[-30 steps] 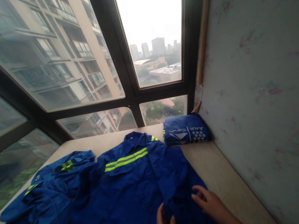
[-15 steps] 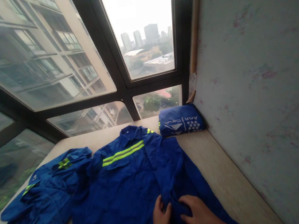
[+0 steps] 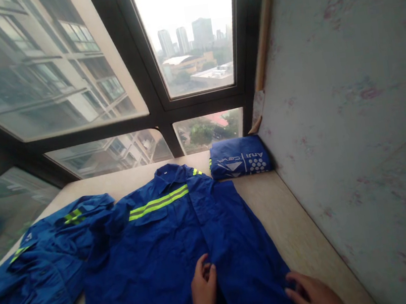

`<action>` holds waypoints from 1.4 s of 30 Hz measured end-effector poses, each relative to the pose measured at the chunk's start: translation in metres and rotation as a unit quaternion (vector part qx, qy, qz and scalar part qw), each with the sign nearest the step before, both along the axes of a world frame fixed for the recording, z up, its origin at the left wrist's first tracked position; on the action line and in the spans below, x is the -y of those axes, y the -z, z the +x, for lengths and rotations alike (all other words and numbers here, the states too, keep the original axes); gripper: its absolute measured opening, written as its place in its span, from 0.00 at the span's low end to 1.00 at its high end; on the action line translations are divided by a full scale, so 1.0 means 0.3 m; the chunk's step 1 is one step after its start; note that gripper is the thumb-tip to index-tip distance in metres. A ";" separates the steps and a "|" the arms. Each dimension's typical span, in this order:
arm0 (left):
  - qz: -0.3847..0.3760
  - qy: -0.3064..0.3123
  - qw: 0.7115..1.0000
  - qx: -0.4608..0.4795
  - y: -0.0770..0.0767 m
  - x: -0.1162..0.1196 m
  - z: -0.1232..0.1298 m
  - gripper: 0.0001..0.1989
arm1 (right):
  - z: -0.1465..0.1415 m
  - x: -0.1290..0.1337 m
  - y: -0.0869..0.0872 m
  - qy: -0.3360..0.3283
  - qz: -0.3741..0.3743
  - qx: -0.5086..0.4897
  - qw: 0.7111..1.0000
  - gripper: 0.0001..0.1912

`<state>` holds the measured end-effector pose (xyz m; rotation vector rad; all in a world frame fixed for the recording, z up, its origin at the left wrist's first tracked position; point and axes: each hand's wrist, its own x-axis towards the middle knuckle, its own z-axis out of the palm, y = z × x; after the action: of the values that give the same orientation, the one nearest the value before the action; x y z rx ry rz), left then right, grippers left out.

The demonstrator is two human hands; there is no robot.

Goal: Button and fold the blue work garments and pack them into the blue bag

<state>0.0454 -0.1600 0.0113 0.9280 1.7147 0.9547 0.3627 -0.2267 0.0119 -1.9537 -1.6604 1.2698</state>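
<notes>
One lettered blue bundle (image 3: 239,157) folded; reflective-striped work shirt (image 3: 153,258) spread, not yet folded up. Left hand (image 3: 204,291), right hand (image 3: 317,296): fingers (image 3: 296,276) half-curled, grip indeterminable.

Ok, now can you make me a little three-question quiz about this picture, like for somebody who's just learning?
1. True or false: in the picture, the folded blue bundle lies to the left of the middle jacket's collar.

2. What is the main colour of the chest stripe on the middle jacket?
A. pink
B. yellow-green
C. orange

3. Which is nearer the flowered wall: the left hand or the right hand?

Key:
1. False; it lies to the right of the collar.
2. B.
3. The right hand.
</notes>
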 end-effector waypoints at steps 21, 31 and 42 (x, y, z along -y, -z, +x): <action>0.076 0.002 0.982 -0.171 -0.063 -1.117 -0.101 0.16 | -0.255 -1.024 -0.061 0.189 0.148 -0.275 0.931 0.19; 0.101 -0.010 0.992 -0.074 -0.006 -1.173 -0.081 0.16 | -0.186 -1.070 0.062 0.235 0.109 -0.330 0.908 0.26; 0.137 0.052 0.966 -0.212 -0.107 -0.699 -0.098 0.29 | -0.058 -0.727 -0.015 0.225 0.097 -0.280 0.928 0.24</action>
<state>0.0158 0.0496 0.0433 1.4773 1.8877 0.9893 0.3453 -0.0086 0.0164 -1.5299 -0.9481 1.2594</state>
